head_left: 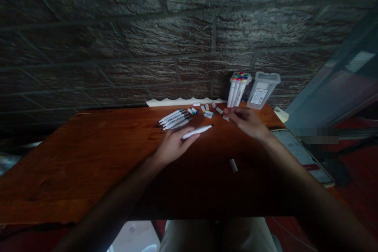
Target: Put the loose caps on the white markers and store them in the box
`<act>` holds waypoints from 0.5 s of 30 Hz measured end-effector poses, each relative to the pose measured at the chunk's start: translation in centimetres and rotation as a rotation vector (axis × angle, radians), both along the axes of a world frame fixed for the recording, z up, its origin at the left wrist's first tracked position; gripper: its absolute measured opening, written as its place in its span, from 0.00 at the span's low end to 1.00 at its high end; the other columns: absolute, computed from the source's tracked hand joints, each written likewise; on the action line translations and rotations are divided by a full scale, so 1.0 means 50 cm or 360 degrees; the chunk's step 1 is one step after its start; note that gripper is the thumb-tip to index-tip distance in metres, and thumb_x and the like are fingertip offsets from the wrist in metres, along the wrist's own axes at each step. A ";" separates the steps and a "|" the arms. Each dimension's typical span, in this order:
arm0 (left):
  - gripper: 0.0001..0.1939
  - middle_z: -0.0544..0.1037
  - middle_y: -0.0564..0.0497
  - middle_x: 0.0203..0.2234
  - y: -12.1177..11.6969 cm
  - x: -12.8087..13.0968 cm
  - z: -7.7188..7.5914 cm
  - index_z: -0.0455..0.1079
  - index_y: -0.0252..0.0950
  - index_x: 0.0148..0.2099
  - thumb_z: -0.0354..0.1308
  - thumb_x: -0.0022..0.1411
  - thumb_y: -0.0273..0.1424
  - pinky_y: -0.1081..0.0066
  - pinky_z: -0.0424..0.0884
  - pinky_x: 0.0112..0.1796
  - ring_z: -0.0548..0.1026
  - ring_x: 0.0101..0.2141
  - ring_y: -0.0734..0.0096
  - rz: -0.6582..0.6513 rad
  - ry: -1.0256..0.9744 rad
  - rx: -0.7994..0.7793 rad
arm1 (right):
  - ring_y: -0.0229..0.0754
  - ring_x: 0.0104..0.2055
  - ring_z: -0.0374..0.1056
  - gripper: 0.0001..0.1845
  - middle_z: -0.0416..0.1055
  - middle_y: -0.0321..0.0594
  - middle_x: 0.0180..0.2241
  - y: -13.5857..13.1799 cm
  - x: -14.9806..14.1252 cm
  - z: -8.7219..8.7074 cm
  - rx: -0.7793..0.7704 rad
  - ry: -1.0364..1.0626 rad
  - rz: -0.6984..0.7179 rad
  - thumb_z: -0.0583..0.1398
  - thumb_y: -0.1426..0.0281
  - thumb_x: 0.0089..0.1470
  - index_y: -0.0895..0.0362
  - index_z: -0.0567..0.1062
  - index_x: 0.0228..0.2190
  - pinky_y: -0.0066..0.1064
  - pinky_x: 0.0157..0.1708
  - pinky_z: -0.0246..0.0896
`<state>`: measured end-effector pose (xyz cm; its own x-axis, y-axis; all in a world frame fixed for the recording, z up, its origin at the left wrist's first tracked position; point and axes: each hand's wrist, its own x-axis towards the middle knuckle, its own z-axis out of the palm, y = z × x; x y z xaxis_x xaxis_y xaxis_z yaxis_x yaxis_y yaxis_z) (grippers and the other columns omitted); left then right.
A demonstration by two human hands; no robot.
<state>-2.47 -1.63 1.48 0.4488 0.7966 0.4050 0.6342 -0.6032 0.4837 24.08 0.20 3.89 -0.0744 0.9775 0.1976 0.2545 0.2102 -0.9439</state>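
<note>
I see a smooth, softly glossy wooden table (71,157) and a rough stone-like wall (183,35). The bin (268,82) looks like clear, smooth plastic.

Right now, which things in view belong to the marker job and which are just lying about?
Likely in the job:
- white marker, in the left hand
- loose caps, by the right hand
- pile of white markers
- marker-filled holder
- clear labelled container

Apparently just lying about:
- touchscreen device
- wavy-edged white strip
</note>
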 end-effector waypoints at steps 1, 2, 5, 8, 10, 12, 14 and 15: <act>0.16 0.81 0.50 0.39 0.006 -0.006 0.001 0.74 0.38 0.48 0.55 0.65 0.41 0.71 0.72 0.39 0.79 0.35 0.67 0.0032 0.0006 0.0017 | 0.34 0.26 0.62 0.19 0.70 0.34 0.24 -0.004 0.019 0.008 -0.0045 -0.0149 0.0205 0.63 0.52 0.48 0.56 0.78 0.27 0.27 0.25 0.54; 0.16 0.81 0.50 0.38 0.012 -0.011 0.002 0.74 0.38 0.47 0.55 0.65 0.41 0.71 0.72 0.39 0.78 0.35 0.67 0.0058 0.0007 0.0040 | 0.35 0.27 0.65 0.18 0.73 0.35 0.27 -0.012 0.032 0.016 -0.0145 -0.0311 0.0477 0.66 0.54 0.45 0.55 0.79 0.31 0.26 0.26 0.56; 0.15 0.81 0.49 0.37 0.025 -0.019 0.001 0.74 0.36 0.45 0.54 0.65 0.40 0.70 0.71 0.40 0.78 0.37 0.65 0.0095 -0.0014 0.0087 | 0.36 0.26 0.68 0.25 0.75 0.35 0.30 -0.050 0.032 0.025 -0.0504 -0.0712 0.1151 0.72 0.62 0.33 0.55 0.79 0.37 0.25 0.22 0.58; 0.15 0.81 0.49 0.35 0.031 -0.020 -0.003 0.74 0.36 0.44 0.54 0.65 0.40 0.70 0.71 0.39 0.78 0.35 0.66 0.0080 -0.0037 0.0093 | 0.34 0.23 0.67 0.18 0.74 0.35 0.27 -0.081 0.001 0.017 -0.0676 -0.0992 0.1309 0.70 0.69 0.37 0.58 0.77 0.34 0.23 0.19 0.55; 0.14 0.81 0.49 0.34 0.030 -0.020 -0.006 0.74 0.36 0.44 0.54 0.65 0.40 0.71 0.71 0.37 0.77 0.33 0.67 0.0065 -0.0042 0.0084 | 0.35 0.25 0.68 0.12 0.74 0.37 0.28 -0.082 -0.009 0.011 -0.0595 -0.1040 0.1259 0.66 0.71 0.42 0.59 0.77 0.33 0.23 0.21 0.57; 0.14 0.80 0.50 0.35 0.027 -0.018 -0.009 0.74 0.36 0.45 0.54 0.65 0.39 0.72 0.71 0.35 0.77 0.32 0.68 0.0041 -0.0052 0.0066 | 0.36 0.28 0.69 0.12 0.74 0.38 0.29 -0.069 -0.005 0.011 -0.0495 -0.0919 0.1116 0.64 0.72 0.44 0.59 0.76 0.35 0.24 0.25 0.60; 0.14 0.80 0.49 0.36 0.023 -0.016 -0.009 0.74 0.36 0.46 0.54 0.65 0.39 0.73 0.71 0.33 0.77 0.31 0.69 0.0022 -0.0067 0.0051 | 0.36 0.27 0.68 0.17 0.73 0.37 0.27 -0.051 0.006 0.015 -0.0454 -0.0644 0.0901 0.64 0.70 0.47 0.59 0.75 0.41 0.25 0.25 0.61; 0.14 0.80 0.49 0.36 0.021 -0.015 -0.009 0.73 0.36 0.46 0.54 0.65 0.39 0.74 0.71 0.33 0.77 0.31 0.69 0.0017 -0.0076 0.0051 | 0.35 0.26 0.68 0.18 0.73 0.36 0.26 -0.042 0.010 0.017 -0.0432 -0.0473 0.0775 0.64 0.68 0.47 0.58 0.74 0.42 0.26 0.25 0.62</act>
<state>-3.19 -0.60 1.05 0.4200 0.7873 0.4514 0.6172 -0.6125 0.4939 24.59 -1.91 4.76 -0.5370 0.8301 -0.1502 0.4498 0.1311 -0.8835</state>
